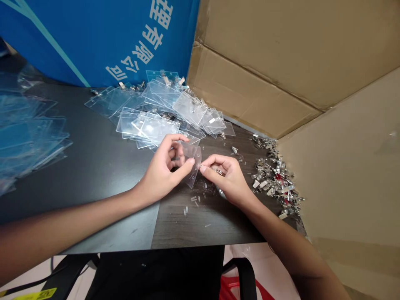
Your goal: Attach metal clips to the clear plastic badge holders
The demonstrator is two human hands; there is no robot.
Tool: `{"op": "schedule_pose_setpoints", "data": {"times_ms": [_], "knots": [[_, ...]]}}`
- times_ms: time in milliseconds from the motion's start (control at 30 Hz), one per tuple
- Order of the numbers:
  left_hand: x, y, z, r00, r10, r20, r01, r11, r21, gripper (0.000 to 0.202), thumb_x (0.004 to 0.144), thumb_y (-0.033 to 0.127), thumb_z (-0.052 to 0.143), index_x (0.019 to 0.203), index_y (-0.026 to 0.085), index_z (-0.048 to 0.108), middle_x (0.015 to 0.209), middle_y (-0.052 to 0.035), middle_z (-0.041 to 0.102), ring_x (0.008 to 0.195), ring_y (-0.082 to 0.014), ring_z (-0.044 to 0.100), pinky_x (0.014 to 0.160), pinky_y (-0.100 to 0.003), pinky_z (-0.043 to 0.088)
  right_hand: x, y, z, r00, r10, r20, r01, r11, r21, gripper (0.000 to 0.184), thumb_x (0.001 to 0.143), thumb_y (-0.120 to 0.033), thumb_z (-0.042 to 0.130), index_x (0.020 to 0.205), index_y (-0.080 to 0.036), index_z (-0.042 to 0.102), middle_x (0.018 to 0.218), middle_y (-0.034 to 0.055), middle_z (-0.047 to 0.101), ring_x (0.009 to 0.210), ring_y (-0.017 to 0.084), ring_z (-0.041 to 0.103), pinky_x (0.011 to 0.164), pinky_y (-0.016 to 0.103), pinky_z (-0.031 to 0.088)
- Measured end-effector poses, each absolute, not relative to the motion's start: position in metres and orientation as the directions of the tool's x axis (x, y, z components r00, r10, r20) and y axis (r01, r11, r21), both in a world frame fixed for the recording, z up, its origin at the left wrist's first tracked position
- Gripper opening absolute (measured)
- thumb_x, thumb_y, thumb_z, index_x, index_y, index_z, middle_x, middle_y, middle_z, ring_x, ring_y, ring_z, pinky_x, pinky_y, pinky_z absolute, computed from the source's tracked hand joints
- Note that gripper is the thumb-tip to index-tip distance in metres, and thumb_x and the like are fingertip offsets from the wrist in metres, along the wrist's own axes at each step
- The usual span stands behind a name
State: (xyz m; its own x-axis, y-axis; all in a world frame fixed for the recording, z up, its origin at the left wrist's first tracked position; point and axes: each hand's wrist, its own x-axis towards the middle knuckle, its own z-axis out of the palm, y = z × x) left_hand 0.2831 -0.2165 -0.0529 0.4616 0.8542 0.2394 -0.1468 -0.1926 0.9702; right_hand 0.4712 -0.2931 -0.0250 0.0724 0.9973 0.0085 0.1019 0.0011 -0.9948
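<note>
Between the thumb and fingers of my left hand [170,164] is a clear plastic badge holder [194,175], tilted up with its slotted edge toward the right. My right hand [226,175] pinches at that edge, thumb against forefinger. Shiny metal shows beneath its curled fingers, apparently a badge clip [220,171], partly hidden by the hand. Just beyond my left hand lies a loose heap of clear badge holders [153,127], several with metal clips on them. Small clear plastic bits [193,199] are scattered on the table below the hands.
A pile of metal clips [271,179] lies along the right side, against a cardboard wall [350,175]. More clear holders [34,141] are stacked at the left. A blue printed panel [103,37] and a cardboard box [250,79] stand behind the dark table [125,225].
</note>
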Motion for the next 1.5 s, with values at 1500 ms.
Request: {"op": "schedule_pose_setpoints", "data": {"times_ms": [1500], "knots": [[0.283,-0.217,-0.056,0.512,0.832,0.211,-0.119,-0.174,0.977,0.044,0.090,0.022,0.081,0.125,0.027,0.055,0.093,0.0029,0.051,0.079,-0.0138,0.056,0.072,-0.027,0.052,0.477,-0.290,-0.038,0.075,0.996,-0.057,-0.110,-0.049,-0.993,0.023,0.083,-0.038,0.100,0.103,-0.030,0.093,0.102,0.0028,0.087,0.090,0.017,0.075,0.091,0.035,0.062]]}}
